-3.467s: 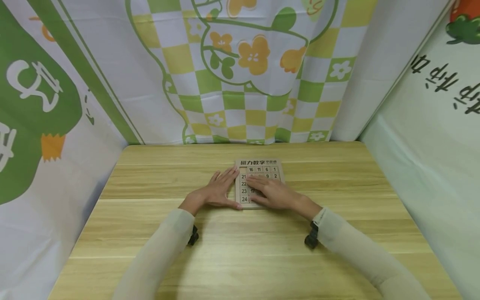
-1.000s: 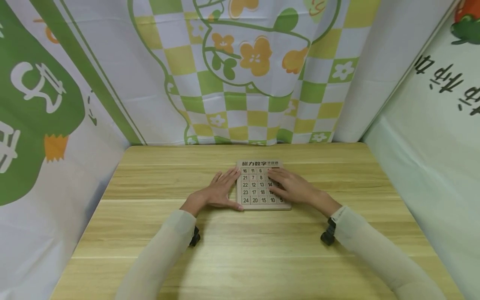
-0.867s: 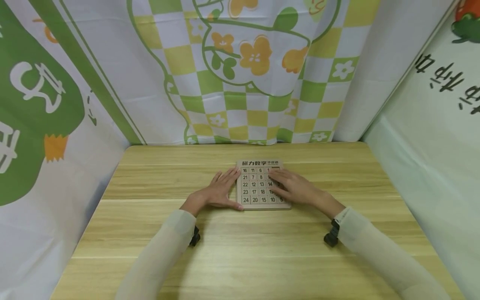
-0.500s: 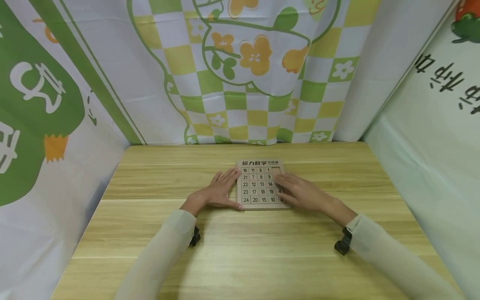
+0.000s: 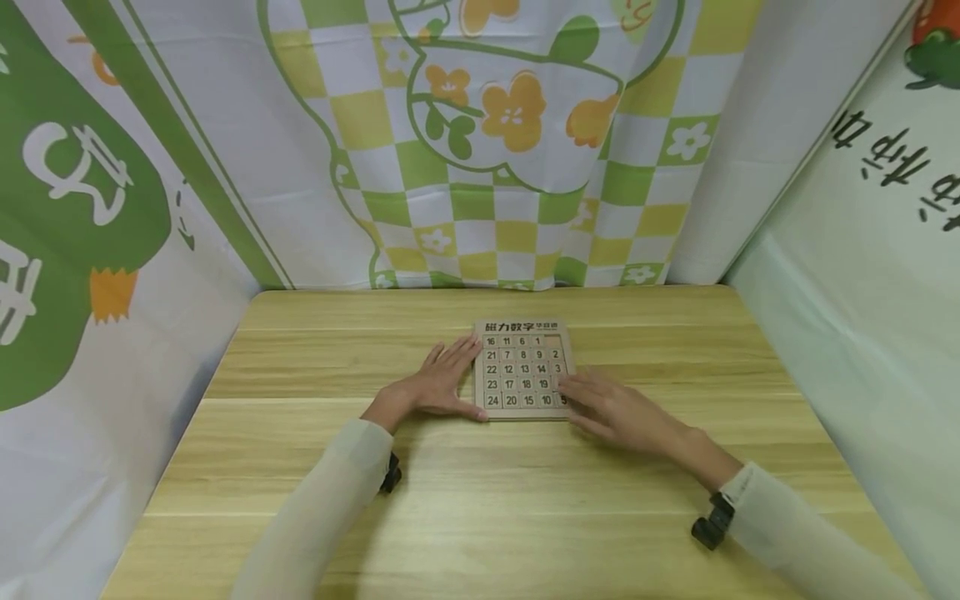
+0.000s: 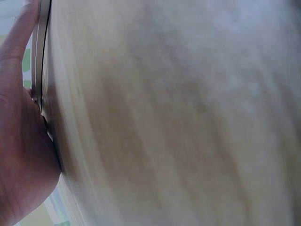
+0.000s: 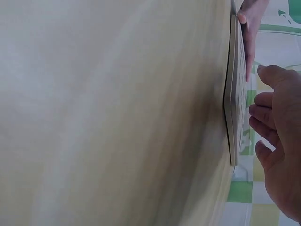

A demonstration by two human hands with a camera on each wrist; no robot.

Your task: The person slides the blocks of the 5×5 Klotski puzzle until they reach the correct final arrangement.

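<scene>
A wooden sliding number puzzle [image 5: 524, 369] lies flat on the table, its numbered tiles in rows below a strip of printed characters. The top right slot [image 5: 552, 342] holds no tile. My left hand [image 5: 435, 388] rests along the puzzle's left side, fingertips at the upper edge and thumb at the lower corner. Over the lower right tiles is my right hand [image 5: 630, 417], hiding the tile between 3 and 5. In the right wrist view, its loosely bent fingers [image 7: 263, 113] hover by the puzzle's face [image 7: 241, 99]; contact cannot be made out.
The wooden table [image 5: 480, 517] extends around the puzzle. A patterned curtain [image 5: 510, 208] hangs behind its far edge, and printed cloth walls stand at left and right [image 5: 862, 292]. Small black wrist cameras [image 5: 712, 522] sit on both wrists.
The top row moved left and the right column up, then the right column shifted down, moving the gap from top left to top right. My right hand slid down and right; the left stayed.
</scene>
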